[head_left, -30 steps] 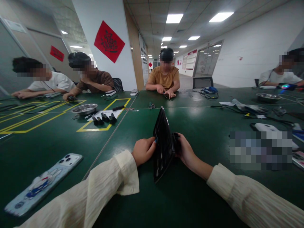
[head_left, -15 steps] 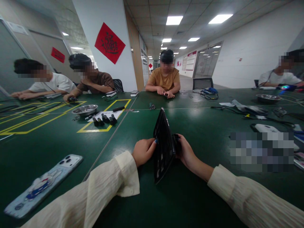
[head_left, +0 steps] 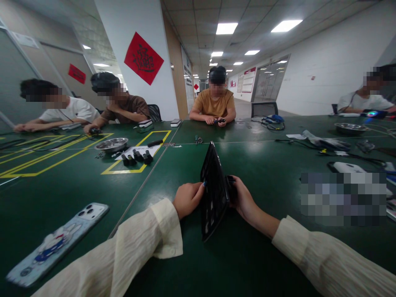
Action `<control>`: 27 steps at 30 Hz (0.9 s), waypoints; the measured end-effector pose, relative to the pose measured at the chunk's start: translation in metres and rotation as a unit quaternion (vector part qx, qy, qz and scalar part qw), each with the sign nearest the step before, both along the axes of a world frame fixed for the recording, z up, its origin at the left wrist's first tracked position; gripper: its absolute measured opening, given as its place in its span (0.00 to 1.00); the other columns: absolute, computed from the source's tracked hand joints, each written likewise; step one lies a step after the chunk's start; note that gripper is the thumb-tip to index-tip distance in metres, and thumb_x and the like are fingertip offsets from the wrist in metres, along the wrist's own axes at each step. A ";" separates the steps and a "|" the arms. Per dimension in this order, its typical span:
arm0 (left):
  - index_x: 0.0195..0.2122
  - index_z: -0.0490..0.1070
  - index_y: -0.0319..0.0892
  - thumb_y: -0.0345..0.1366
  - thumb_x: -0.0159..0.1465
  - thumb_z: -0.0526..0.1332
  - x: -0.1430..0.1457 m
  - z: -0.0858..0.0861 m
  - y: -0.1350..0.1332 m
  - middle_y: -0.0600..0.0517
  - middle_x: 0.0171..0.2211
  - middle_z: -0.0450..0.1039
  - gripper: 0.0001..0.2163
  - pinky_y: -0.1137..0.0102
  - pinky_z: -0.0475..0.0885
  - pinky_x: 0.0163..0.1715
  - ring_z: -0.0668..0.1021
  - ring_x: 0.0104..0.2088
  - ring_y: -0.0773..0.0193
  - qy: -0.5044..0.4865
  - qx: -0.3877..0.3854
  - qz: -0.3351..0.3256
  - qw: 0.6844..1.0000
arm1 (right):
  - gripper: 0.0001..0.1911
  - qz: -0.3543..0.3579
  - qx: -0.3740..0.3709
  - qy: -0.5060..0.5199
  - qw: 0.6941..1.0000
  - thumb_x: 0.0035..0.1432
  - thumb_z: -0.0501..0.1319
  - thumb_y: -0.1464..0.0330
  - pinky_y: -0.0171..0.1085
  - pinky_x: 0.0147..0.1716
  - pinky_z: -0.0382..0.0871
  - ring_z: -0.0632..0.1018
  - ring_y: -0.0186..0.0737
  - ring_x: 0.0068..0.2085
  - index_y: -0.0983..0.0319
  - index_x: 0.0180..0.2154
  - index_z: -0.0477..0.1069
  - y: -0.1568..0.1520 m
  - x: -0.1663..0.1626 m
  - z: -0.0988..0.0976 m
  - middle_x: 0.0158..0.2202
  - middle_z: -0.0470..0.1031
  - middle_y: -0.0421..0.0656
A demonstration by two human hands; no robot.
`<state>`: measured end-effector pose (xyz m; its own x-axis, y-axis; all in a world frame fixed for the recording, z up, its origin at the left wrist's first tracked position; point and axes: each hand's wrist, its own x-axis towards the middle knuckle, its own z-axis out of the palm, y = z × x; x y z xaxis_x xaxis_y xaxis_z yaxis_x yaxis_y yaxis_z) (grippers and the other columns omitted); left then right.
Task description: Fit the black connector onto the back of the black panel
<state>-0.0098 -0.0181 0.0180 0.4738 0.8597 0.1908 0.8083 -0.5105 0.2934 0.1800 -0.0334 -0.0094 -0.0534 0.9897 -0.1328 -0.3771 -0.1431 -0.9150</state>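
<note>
A flat black panel stands on its edge on the green table, just in front of me. My left hand is curled against the panel's left face, fingertips pinching it. My right hand grips the panel's right side, with a small dark part under its fingers that I cannot make out. Both arms wear cream sleeves.
A phone in a pale blue case lies face down at the near left. Farther left are a metal dish and small black parts inside yellow tape lines. Cables and a white device lie at the right. Other people sit around the table.
My hands and the panel have stayed put. The view has tipped slightly, and the person in the yellow shirt across the table has lifted a small item in their hands.
</note>
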 end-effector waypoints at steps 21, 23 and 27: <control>0.27 0.65 0.41 0.43 0.66 0.35 0.000 0.001 -0.001 0.50 0.22 0.68 0.23 0.72 0.59 0.26 0.72 0.24 0.64 0.012 0.000 -0.011 1.000 | 0.17 -0.004 0.001 -0.002 1.000 0.52 0.53 0.58 0.31 0.15 0.58 0.70 0.35 0.21 0.55 0.44 0.60 -0.001 0.000 0.001 0.26 0.68 0.36; 0.27 0.65 0.41 0.43 0.66 0.35 0.000 0.001 -0.001 0.51 0.21 0.67 0.23 0.72 0.59 0.26 0.71 0.24 0.64 0.008 -0.005 -0.005 1.000 | 0.17 -0.002 0.000 -0.001 1.000 0.52 0.53 0.57 0.31 0.15 0.58 0.70 0.35 0.21 0.55 0.44 0.60 -0.001 0.000 0.002 0.25 0.68 0.36; 0.27 0.65 0.41 0.42 0.65 0.38 0.000 0.002 -0.001 0.50 0.21 0.67 0.20 0.72 0.59 0.26 0.72 0.25 0.63 0.019 0.007 -0.011 1.000 | 0.17 0.006 0.006 0.004 1.000 0.53 0.53 0.57 0.31 0.16 0.58 0.69 0.34 0.20 0.55 0.44 0.60 -0.001 0.000 0.000 0.24 0.67 0.36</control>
